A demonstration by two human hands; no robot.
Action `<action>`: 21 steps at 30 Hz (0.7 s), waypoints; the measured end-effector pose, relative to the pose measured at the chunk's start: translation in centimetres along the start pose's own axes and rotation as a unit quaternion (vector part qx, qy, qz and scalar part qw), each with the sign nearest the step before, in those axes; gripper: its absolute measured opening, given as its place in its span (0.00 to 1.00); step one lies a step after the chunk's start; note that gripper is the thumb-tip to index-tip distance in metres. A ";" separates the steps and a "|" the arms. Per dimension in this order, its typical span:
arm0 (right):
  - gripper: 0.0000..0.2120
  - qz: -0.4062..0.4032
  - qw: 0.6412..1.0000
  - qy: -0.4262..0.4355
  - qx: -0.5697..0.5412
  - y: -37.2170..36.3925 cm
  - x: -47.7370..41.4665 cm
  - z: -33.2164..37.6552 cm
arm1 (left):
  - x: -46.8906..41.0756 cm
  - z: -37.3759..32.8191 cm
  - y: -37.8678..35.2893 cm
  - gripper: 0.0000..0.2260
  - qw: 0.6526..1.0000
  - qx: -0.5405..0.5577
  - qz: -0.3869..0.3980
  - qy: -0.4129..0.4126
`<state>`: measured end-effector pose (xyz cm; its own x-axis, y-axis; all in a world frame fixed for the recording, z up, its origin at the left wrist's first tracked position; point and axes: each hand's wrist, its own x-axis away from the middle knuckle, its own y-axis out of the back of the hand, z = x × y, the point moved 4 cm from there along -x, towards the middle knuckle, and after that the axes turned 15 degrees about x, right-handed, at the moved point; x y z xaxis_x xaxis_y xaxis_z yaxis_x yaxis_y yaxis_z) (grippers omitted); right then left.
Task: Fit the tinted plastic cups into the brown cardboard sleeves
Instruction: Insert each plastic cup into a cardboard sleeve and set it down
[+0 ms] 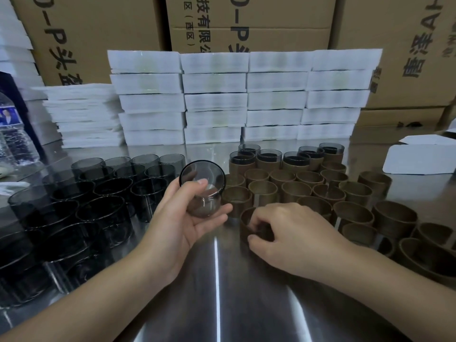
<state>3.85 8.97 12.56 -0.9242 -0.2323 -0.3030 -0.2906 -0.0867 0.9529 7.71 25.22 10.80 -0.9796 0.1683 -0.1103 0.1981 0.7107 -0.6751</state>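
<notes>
While 1 tinted clear plastic cup was held clear of the steel bench, above its middle, no fitting had yet taken place. The left hand cradled this cup on its side, tilted, with the mouth turned up towards the camera. Its fingers were curled beneath the wall and its thumb was pressed on top.

The right hand rested on a short brown cardboard sleeve, just right of the cup and standing on the bench. Its fingertips were hooked over the rim and its thumb was set against the outer wall, pinching it.

Loose cups stood massed over the left half of the bench, and empty sleeves over the right half. Several sleeved cups stood behind these, towards the far edge. Stacked white foam trays lined that edge.

Assessment:
- The cup appeared light, thin-walled and stiff, with a smooth surface likely to slip and to show fingermarks.
- It would best be held by the upper wall near the rim, leaving the base free to enter.
- The sleeve looked liable to go oval under pressure, so it should be steadied lightly at opposite sides, not squeezed.
</notes>
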 end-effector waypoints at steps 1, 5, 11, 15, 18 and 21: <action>0.06 0.006 1.000 0.004 -0.009 -0.1 0.0 0.0 | 0.0 0.1 0.0 0.21 1.000 0.006 0.001 0.009; 0.09 -0.019 0.999 -0.001 -0.039 0.0 -0.3 -0.2 | -0.1 -0.1 0.0 0.22 0.999 0.037 0.000 0.006; 0.08 -0.233 0.960 -0.027 -0.154 2.1 0.0 -0.3 | -0.5 -0.3 0.2 0.19 0.994 0.104 -0.023 0.013; 0.05 -0.279 0.939 -0.024 -0.201 2.6 0.4 -0.4 | -0.3 0.1 -0.2 0.22 0.996 0.081 0.000 0.040; 0.04 -0.294 0.933 0.011 -0.205 2.8 0.8 0.0 | 0.0 0.4 -0.7 0.24 0.996 0.055 0.021 0.066; 0.08 -0.297 0.937 0.070 -0.173 2.8 1.0 0.7 | 0.3 0.6 -1.1 0.34 0.995 0.014 0.060 0.082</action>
<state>1.96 9.21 14.95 -0.5760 -0.1671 -0.8002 -0.6233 -0.5435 0.5622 7.13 24.06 11.06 -0.9296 0.3617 -0.0713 0.3094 0.6605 -0.6841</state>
